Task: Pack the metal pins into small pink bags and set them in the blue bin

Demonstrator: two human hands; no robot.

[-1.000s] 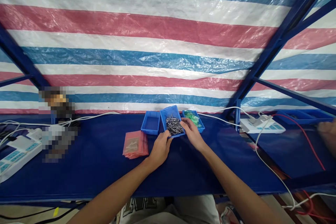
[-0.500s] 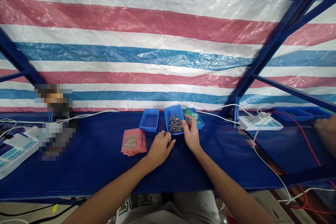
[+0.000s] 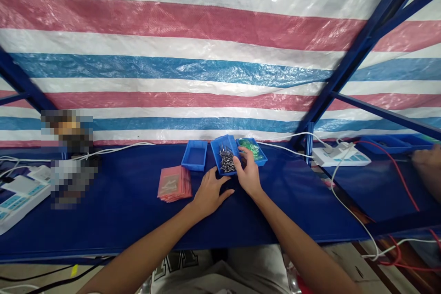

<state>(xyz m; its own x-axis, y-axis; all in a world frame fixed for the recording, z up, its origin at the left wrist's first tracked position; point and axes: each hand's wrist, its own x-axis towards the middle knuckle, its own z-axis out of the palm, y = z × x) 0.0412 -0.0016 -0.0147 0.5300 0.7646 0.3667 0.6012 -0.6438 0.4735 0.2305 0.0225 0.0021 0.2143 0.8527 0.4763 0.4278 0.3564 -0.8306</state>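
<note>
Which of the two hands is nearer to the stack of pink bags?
Left. The left hand is just right of the stack of pink bags; the right hand is farther right, at the blue tray with metal pieces.

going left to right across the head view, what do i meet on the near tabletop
White power strip → stack of pink packets → empty blue tray → blue tray of metal pieces → blue tray with green packets → white power strip on the right

one head-worn camera looks forward and steeply down at the blue table (image 3: 124, 211) from close above.
</note>
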